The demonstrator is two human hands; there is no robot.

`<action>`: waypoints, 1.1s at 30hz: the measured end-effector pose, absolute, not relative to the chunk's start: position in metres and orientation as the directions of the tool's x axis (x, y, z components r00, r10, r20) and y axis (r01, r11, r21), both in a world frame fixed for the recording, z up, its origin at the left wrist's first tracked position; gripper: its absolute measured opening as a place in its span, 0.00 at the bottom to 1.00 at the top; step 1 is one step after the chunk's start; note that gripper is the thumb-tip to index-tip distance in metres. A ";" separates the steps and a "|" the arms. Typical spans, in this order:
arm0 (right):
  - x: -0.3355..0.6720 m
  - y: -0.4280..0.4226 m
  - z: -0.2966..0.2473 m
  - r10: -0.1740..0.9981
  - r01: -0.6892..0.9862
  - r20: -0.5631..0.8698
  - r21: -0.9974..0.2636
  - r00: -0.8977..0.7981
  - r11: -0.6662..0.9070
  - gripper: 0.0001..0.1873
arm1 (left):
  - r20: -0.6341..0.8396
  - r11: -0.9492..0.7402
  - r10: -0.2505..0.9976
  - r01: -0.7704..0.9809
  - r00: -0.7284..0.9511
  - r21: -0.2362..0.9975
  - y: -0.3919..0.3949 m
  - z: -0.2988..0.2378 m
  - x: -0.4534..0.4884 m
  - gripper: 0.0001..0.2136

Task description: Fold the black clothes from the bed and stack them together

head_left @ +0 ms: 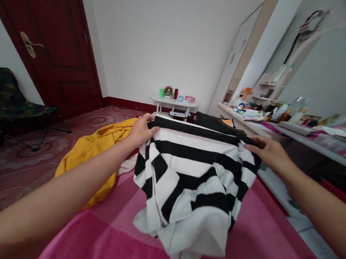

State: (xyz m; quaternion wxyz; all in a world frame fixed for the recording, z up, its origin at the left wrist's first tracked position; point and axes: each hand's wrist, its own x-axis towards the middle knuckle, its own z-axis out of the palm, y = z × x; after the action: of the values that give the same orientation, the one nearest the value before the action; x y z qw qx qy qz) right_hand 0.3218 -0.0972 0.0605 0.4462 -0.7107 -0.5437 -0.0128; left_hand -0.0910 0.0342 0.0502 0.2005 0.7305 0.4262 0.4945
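Observation:
A black-and-white striped garment with a metal zipper [190, 175] is stretched between both hands over a pink bedspread [115, 234]. My left hand [143, 129] pinches its upper left corner, thumb on top. At the upper right corner, my right hand [268, 149] grips the black fold between thumb and fingers. The garment's lower white part droops in loose folds toward me. Just left of my left hand lies a crumpled yellow garment [89, 154]. Dark clothing [213, 123] lies beyond the striped garment, partly hidden by it.
To the right stands a dressing table [248, 121] crowded with bottles and small items, with a mirror [330, 65] above. A small white stand [174, 102] is against the far wall. A camouflage folding chair [13, 100] stands at left, near a dark red door [53, 47].

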 end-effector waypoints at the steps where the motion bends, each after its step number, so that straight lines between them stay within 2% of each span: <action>1: 0.316 -0.090 0.054 0.748 0.826 0.545 -0.563 0.378 -0.007 0.18 | 0.609 -0.579 0.783 0.503 0.125 0.642 0.041 0.045 -0.082 0.19; 2: 0.308 -0.086 0.045 0.747 0.876 0.586 -0.482 0.315 0.008 0.19 | 0.637 -0.597 0.756 0.555 0.148 0.580 0.044 0.038 -0.074 0.21; 4: 0.288 -0.091 0.022 0.777 0.934 0.611 -0.344 0.149 0.092 0.20 | 0.597 -0.648 0.741 0.561 0.308 0.515 0.034 0.018 -0.059 0.21; 6: 0.270 -0.107 -0.007 0.853 0.939 0.522 -0.298 0.010 0.172 0.19 | 0.472 -0.704 0.709 0.483 0.524 0.521 0.007 -0.004 -0.052 0.18; 8: 0.263 -0.131 -0.036 0.903 0.935 0.429 -0.316 -0.009 0.160 0.19 | 0.334 -0.707 0.668 0.429 0.665 0.562 -0.026 -0.023 -0.054 0.20; 12: 0.276 -0.170 -0.074 0.922 0.887 0.310 -0.458 0.230 -0.068 0.29 | 0.084 -0.691 0.563 0.412 0.822 0.594 -0.076 -0.038 -0.076 0.32; 14: 0.282 -0.178 -0.081 0.919 0.793 0.185 -0.582 0.347 -0.182 0.34 | 0.035 -0.708 0.529 0.419 0.848 0.568 -0.087 -0.040 -0.084 0.38; 16: 0.276 -0.178 -0.082 0.934 0.654 0.042 -0.725 0.355 -0.216 0.33 | 0.036 -0.724 0.530 0.430 0.847 0.540 -0.092 -0.042 -0.082 0.41; 19: 0.252 -0.170 -0.080 0.961 0.468 -0.088 -0.860 0.261 -0.206 0.23 | 0.098 -0.737 0.574 0.460 0.813 0.495 -0.095 -0.049 -0.065 0.35; 22: 0.238 -0.164 -0.075 0.959 0.388 -0.126 -0.895 0.252 -0.220 0.19 | 0.176 -0.744 0.593 0.452 0.786 0.492 -0.090 -0.053 -0.053 0.22; 25: 0.262 -0.158 -0.053 0.928 0.347 -0.110 -0.907 0.356 -0.241 0.16 | 0.214 -0.669 0.630 0.381 0.747 0.638 -0.075 -0.054 -0.057 0.19; 27: 0.292 -0.149 -0.030 0.852 0.323 0.006 -0.927 0.523 -0.191 0.15 | 0.159 -0.486 0.725 0.334 0.670 0.807 -0.063 -0.057 -0.063 0.16; 29: 0.324 -0.134 -0.009 0.704 0.290 0.141 -0.952 0.696 -0.096 0.14 | 0.054 -0.245 0.827 0.272 0.559 0.931 -0.052 -0.064 -0.066 0.12; 31: 0.349 -0.116 0.002 0.582 0.326 0.249 -0.945 0.774 -0.030 0.14 | -0.014 -0.082 0.897 0.196 0.442 0.977 -0.043 -0.073 -0.064 0.09; 33: 0.362 -0.098 -0.003 0.537 0.470 0.391 -0.883 0.747 -0.011 0.17 | -0.023 -0.028 0.938 0.142 0.346 0.989 -0.038 -0.080 -0.060 0.08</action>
State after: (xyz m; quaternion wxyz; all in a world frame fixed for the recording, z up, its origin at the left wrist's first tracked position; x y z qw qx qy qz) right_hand 0.3619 -0.0976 -0.0032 0.6075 -0.7103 -0.3546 0.0277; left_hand -0.0603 -0.0377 -0.0801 0.5419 0.6157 0.4385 0.3673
